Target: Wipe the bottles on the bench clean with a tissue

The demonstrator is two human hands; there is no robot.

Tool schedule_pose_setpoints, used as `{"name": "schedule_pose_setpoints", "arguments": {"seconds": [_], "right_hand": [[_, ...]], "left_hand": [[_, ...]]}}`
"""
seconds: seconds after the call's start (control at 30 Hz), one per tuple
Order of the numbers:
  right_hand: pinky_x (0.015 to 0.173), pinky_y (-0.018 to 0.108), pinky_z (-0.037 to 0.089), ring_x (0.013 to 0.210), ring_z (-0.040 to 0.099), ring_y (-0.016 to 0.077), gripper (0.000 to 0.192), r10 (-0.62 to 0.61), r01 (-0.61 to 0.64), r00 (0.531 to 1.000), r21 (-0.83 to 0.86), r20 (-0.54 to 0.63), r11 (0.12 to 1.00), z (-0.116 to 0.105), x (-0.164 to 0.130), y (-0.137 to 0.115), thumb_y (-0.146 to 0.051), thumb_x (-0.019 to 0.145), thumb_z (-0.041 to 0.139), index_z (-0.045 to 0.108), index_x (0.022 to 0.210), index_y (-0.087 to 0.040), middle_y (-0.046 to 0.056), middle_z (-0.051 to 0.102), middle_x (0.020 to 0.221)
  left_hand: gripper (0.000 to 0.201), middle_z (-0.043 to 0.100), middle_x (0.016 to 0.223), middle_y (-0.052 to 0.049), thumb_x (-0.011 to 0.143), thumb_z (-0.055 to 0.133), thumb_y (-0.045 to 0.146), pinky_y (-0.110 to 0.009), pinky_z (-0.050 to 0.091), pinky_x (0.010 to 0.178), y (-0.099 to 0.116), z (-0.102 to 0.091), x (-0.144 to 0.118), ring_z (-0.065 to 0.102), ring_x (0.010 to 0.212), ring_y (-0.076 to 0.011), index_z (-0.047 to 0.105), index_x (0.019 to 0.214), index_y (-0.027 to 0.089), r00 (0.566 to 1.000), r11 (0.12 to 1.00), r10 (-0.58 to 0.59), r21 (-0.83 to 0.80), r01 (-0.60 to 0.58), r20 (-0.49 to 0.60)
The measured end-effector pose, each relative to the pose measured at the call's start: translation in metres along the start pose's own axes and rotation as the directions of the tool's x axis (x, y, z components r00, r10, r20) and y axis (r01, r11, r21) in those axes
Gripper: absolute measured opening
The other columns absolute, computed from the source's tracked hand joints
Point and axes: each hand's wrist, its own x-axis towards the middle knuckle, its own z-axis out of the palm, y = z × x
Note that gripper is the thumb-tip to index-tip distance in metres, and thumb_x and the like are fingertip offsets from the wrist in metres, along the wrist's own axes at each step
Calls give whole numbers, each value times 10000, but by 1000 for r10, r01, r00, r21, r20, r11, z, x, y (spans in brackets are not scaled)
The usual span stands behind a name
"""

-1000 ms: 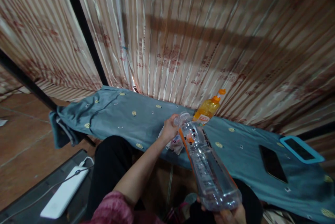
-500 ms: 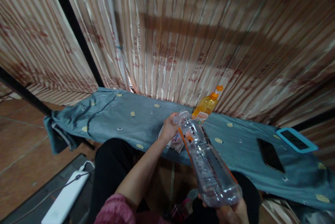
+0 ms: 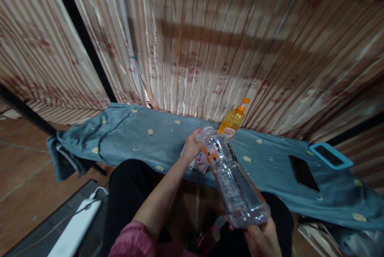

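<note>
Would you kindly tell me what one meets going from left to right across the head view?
Long white device → left hand → clear plastic bottle → dark phone → blue-framed flat device.

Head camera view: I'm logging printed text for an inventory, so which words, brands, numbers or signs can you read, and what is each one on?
None can be read with certainty.
Clear bottle: orange and dark print, too blurred to read.
Yellow bottle: pale label with reddish marks, too small to read.
Curtain: reddish, writing-like marks, too blurred to read.
</note>
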Motion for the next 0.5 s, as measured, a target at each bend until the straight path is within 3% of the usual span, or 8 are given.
{"name": "schedule_pose_setpoints", "arguments": {"seconds": [0.1,0.17,0.33,0.5], "right_hand": [[892,472,623,1150,734,387,895,105,-95,989,98,-107,991,2,-3,-1,-596,449,1044,649,1197,-303,54,788,1036],[824,470,637,1073,758,387,924,138,-126,982,98,-126,987,2,-3,-2,-605,438,1043,634,1210,-304,61,792,1012],[802,428,639,1192,711,387,843,121,-114,987,78,-104,990,-4,-1,3,-529,586,997,644,1314,-293,129,739,1295],[776,437,643,1131,725,401,1027,108,-106,992,33,-60,994,-11,-1,9,-656,527,986,641,1406,-252,170,684,1412]], "left_hand": [[139,744,768,22,773,803,221,-229,528,715,4,-1,0,668,728,-157,732,881,169,1000,1000,-10,15,10,2],[152,749,769,22,775,801,223,-227,527,704,6,-2,0,665,720,-156,737,901,168,1000,1000,-14,13,14,13],[180,767,810,7,768,812,227,-239,540,738,3,-2,-1,677,753,-167,742,922,165,1000,1000,13,-13,-12,21],[162,755,795,5,767,813,236,-245,548,755,2,1,-2,679,763,-174,735,894,174,1000,999,17,-31,-16,22]]}}
